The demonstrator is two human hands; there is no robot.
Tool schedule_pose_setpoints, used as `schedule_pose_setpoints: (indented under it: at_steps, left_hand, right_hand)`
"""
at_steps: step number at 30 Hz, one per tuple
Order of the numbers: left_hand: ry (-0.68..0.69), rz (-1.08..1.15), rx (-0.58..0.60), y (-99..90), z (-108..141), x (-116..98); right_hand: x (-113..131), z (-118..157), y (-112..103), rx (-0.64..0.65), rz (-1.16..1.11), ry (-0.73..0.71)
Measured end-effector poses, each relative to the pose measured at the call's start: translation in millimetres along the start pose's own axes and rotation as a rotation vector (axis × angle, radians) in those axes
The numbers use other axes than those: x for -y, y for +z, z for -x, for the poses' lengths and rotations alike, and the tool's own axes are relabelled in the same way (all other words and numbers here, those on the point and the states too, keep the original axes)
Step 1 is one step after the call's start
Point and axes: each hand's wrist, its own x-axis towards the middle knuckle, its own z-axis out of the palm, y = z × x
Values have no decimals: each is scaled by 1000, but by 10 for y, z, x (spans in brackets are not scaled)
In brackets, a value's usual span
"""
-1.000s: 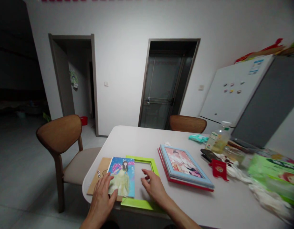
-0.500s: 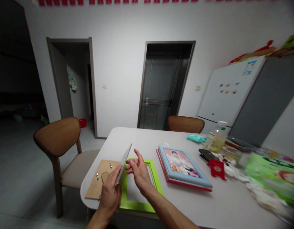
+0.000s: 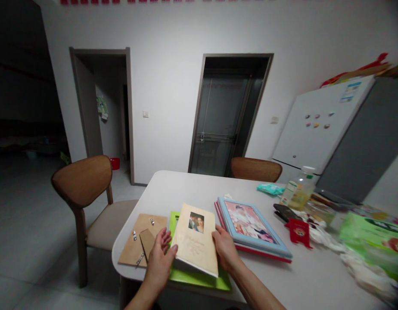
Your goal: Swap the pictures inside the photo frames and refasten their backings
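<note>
A cream photo print [image 3: 196, 247], with a small picture of two people and faint script, is tilted above the lime-green picture frame [image 3: 199, 282]. My right hand [image 3: 225, 247] grips the print by its right edge, fingers partly hidden behind it. At the left edge, my left hand [image 3: 160, 254] has its fingers apart and its thumb tip at the print's border. The brown frame backing board [image 3: 129, 249], with metal clips and a stand leg, lies on the table left of the green frame. The print covers most of the green frame.
A light blue picture frame [image 3: 273, 243] lies on a red one [image 3: 284, 259] to the right. Beyond are a dark phone [image 3: 284, 212], a red packet [image 3: 299, 232], a bottle [image 3: 297, 189] and a green tissue pack [image 3: 373, 241]. A chair [image 3: 85, 181] stands left.
The print, edge-on in my left hand before, now faces me over the green frame. My right hand has moved right and taken its right edge, and my left hand's fingers have spread.
</note>
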Motion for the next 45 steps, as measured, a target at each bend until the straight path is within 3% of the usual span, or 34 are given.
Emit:
schedule_pose_setpoints:
  at_steps: [4,10,18,26,33,36,39,42,45]
  left_hand:
    - [124,-381,73,-63,55,54]
    - [235,-684,245,-34,151,14]
    - [260,-848,336,-34,154,-4]
    - [212,-925,366,0,136,-52]
    - [247,-935,394,22,163,-141]
    - [268,-907,379,-149,171,-142]
    - [217,-950,297,-465,110,-79]
    - [69,-1048,174,-774,20,38]
    - [24,-1052,196,-939,-23,140]
  right_hand:
    - [-69,-145,-214,-8,202,-8]
    - [-118,-208,-206,4,407,-71]
    - [-112,-233,-172,12,932,-187]
    - [-43,-232,-135,-33,1247,-207]
    - [-72,-124,-97,-58,1539,-232]
    - [-48,-116,-100,-46,1599,-253]
    - [-5,-56,3,4,1503,-346]
    - [4,95,294,169,1323,-527]
    - [-46,283,672,333,1243,-618]
